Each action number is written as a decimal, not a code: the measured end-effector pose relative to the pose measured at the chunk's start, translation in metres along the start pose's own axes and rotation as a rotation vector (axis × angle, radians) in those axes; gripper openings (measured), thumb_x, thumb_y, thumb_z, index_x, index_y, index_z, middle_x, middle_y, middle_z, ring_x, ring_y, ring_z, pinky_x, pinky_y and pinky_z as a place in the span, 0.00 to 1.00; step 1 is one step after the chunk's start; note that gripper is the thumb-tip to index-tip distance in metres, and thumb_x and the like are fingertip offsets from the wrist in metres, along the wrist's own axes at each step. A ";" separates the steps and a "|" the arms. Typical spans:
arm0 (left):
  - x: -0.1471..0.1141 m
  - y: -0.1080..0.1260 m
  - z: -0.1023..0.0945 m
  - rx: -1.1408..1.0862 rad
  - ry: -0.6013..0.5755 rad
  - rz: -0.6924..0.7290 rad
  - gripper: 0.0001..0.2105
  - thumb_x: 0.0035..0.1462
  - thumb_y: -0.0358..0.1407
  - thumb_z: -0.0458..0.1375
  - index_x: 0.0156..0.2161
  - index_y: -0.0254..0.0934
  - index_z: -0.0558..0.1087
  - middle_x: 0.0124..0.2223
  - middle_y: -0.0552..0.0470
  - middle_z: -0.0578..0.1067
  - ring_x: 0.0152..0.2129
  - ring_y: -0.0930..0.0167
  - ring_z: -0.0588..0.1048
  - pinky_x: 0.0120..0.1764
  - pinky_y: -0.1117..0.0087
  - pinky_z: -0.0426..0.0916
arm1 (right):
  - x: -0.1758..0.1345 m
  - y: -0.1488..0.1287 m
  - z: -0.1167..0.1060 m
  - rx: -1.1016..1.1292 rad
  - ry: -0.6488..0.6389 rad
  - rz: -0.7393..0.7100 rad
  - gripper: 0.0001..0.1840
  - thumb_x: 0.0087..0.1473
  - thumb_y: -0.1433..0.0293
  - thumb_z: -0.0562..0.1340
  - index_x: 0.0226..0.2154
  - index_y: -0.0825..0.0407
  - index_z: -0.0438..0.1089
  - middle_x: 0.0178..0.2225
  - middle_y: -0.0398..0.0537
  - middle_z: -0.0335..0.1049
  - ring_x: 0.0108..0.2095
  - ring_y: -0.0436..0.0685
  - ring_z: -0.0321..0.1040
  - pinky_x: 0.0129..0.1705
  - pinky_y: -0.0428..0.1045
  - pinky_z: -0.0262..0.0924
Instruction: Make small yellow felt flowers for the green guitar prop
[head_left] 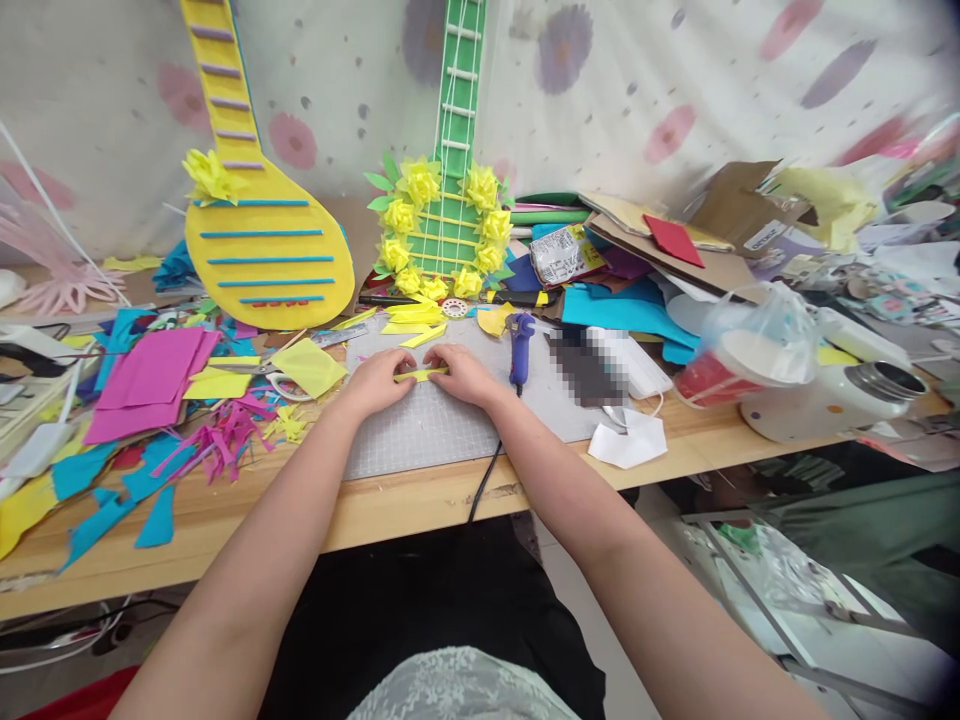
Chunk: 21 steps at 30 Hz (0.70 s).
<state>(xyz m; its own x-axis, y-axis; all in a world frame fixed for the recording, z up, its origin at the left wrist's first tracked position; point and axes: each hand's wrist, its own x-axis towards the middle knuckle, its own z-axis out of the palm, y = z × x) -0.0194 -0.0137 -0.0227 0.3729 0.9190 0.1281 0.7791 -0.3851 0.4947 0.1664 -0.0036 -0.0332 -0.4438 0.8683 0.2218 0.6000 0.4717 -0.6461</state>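
Left hand (381, 382) and right hand (461, 374) pinch a yellow strip (421, 375), fingertips apparently closed; mat (420, 435) lies bare toward the worktop's (420, 502) front edge.

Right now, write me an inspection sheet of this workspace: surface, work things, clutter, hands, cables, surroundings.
Surface: wooden table with a gray cutting mat.
Work things: yellow strip, held; purple glue gun, on the mat.
Clutter: magenta paper and blue scraps at left; red-and-white cup at right.
Hands: left hand and right hand both grip the yellow strip with fingertips.
Cables: black cord at the table's front edge; white cable at far left.
Surroundings: yellow instrument model and green instrument model before a flower-patterned sheet.
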 end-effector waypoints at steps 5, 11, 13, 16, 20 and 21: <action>0.013 -0.005 -0.004 -0.188 -0.063 -0.036 0.07 0.45 0.39 0.58 0.29 0.37 0.71 0.28 0.54 0.73 0.26 0.72 0.69 0.30 0.70 0.64 | 0.013 0.005 -0.002 0.347 -0.004 0.136 0.13 0.40 0.79 0.59 0.33 0.54 0.65 0.30 0.40 0.64 0.31 0.48 0.60 0.39 0.48 0.57; 0.022 0.002 -0.015 -0.676 -0.056 -0.303 0.09 0.40 0.31 0.63 0.29 0.35 0.67 0.26 0.54 0.73 0.25 0.72 0.73 0.34 0.67 0.69 | 0.030 0.003 -0.015 0.737 -0.010 0.172 0.18 0.35 0.77 0.64 0.33 0.52 0.64 0.30 0.39 0.63 0.31 0.47 0.61 0.39 0.46 0.60; 0.023 0.007 -0.015 -0.861 -0.026 -0.418 0.12 0.40 0.28 0.64 0.31 0.34 0.66 0.26 0.54 0.73 0.25 0.71 0.75 0.34 0.66 0.71 | 0.036 0.002 -0.017 0.810 0.033 0.229 0.19 0.36 0.75 0.65 0.35 0.51 0.63 0.31 0.40 0.63 0.32 0.46 0.63 0.38 0.46 0.61; 0.023 0.011 -0.011 -1.084 0.084 -0.496 0.12 0.41 0.25 0.64 0.31 0.34 0.65 0.26 0.55 0.73 0.27 0.72 0.77 0.37 0.65 0.73 | 0.043 -0.003 -0.012 0.940 0.131 0.382 0.21 0.40 0.69 0.66 0.38 0.50 0.60 0.32 0.41 0.63 0.31 0.47 0.65 0.36 0.46 0.62; 0.021 0.012 -0.003 -1.268 0.177 -0.553 0.10 0.44 0.23 0.62 0.31 0.33 0.66 0.27 0.56 0.73 0.29 0.73 0.77 0.42 0.65 0.73 | 0.045 -0.010 0.005 1.055 0.134 0.483 0.24 0.41 0.66 0.67 0.38 0.50 0.54 0.28 0.40 0.65 0.26 0.48 0.66 0.32 0.46 0.62; 0.020 0.013 -0.001 -1.286 0.170 -0.556 0.10 0.44 0.22 0.62 0.31 0.33 0.66 0.28 0.56 0.73 0.29 0.73 0.77 0.43 0.66 0.73 | 0.045 -0.011 0.009 1.045 0.163 0.495 0.25 0.40 0.66 0.68 0.37 0.50 0.54 0.26 0.38 0.65 0.25 0.47 0.66 0.31 0.46 0.62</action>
<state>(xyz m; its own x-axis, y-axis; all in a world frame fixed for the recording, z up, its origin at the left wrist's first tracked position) -0.0028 -0.0001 -0.0128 0.0373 0.9577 -0.2855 -0.2295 0.2863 0.9303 0.1338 0.0284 -0.0227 -0.1787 0.9672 -0.1805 -0.1901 -0.2139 -0.9582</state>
